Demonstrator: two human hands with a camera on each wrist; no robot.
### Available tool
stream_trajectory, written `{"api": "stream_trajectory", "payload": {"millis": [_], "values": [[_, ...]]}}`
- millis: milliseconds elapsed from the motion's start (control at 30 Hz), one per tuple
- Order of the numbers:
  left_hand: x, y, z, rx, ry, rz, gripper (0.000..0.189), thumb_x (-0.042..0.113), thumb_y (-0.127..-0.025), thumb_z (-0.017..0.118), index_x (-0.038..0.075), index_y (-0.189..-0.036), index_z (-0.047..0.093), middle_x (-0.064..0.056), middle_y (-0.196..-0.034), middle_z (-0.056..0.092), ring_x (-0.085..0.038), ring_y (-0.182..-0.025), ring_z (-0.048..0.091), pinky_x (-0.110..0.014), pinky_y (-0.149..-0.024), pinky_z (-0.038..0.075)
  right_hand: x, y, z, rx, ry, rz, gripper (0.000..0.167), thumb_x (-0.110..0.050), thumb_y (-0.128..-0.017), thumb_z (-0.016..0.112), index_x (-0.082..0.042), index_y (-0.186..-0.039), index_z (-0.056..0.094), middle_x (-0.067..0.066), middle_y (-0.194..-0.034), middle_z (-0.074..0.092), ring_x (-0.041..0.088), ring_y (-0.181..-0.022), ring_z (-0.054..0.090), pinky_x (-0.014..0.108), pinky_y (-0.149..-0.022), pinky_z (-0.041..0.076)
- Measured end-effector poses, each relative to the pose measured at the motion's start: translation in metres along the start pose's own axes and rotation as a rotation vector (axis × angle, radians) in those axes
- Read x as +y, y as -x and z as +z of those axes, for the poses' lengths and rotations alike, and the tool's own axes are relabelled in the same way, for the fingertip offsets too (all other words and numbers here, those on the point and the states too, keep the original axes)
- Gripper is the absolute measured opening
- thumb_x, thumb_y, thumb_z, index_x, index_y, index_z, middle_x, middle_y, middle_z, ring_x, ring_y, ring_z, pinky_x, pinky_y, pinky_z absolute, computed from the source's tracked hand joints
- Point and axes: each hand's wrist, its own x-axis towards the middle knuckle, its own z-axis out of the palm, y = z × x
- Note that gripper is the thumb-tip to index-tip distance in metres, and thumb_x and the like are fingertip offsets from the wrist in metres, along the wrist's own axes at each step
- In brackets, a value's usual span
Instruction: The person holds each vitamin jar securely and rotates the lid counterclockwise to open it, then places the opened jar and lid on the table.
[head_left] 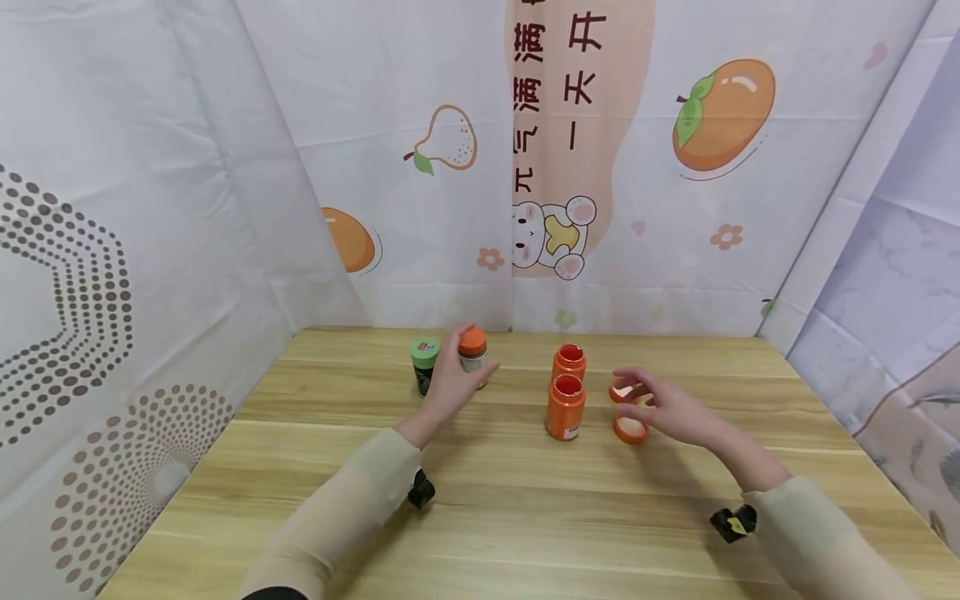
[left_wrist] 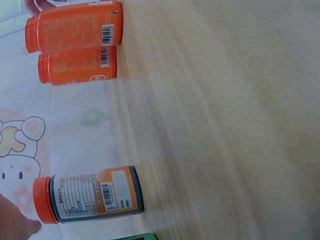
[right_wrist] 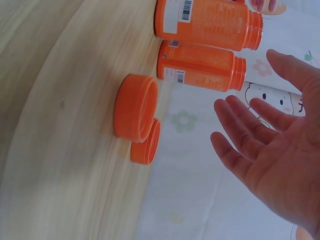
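Observation:
My left hand reaches over the table at a jar with an orange cap and a printed label. Its thumb and fingers are spread beside the cap; whether they touch it I cannot tell. Just left of that hand stands a green-capped jar, partly covered by it. Two uncapped orange jars stand upright in the middle, one behind the other. Right of them lie two orange lids, hollow side up. My right hand hovers by the lids, fingers loosely spread, holding nothing.
A wooden table carries everything. A printed white curtain hangs along its back edge, with more cloth at the left and right sides. Black wrist mounts hang below both sleeves.

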Motion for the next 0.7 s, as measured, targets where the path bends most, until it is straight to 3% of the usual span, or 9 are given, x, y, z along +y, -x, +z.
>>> {"api": "stream_trajectory", "payload": {"millis": [367,700], "values": [[-0.001,-0.014,0.006,0.090,0.096,-0.176,0.081,0.025,-0.086,0.077,0.012,-0.149,0.027,-0.016,-0.150,0.030,-0.031,-0.134,0.037,-0.049,-0.107,0.031,-0.013,-0.012,0.001,0.076,-0.034,-0.034,0.056,-0.023,-0.092,0.069,0.001,-0.137,0.045,0.017,-0.129,0.055,0.038,-0.114,0.054,0.055,-0.092,0.044],[-0.009,-0.019,0.015,0.071,0.117,-0.193,0.080,0.021,-0.085,0.077,0.007,-0.147,0.028,-0.019,-0.145,0.037,-0.031,-0.129,0.043,-0.048,-0.105,0.034,-0.019,-0.021,0.002,0.076,-0.055,-0.025,0.056,-0.023,-0.094,0.066,-0.002,-0.140,0.042,0.018,-0.134,0.051,0.037,-0.119,0.051,0.058,-0.096,0.041]]}}
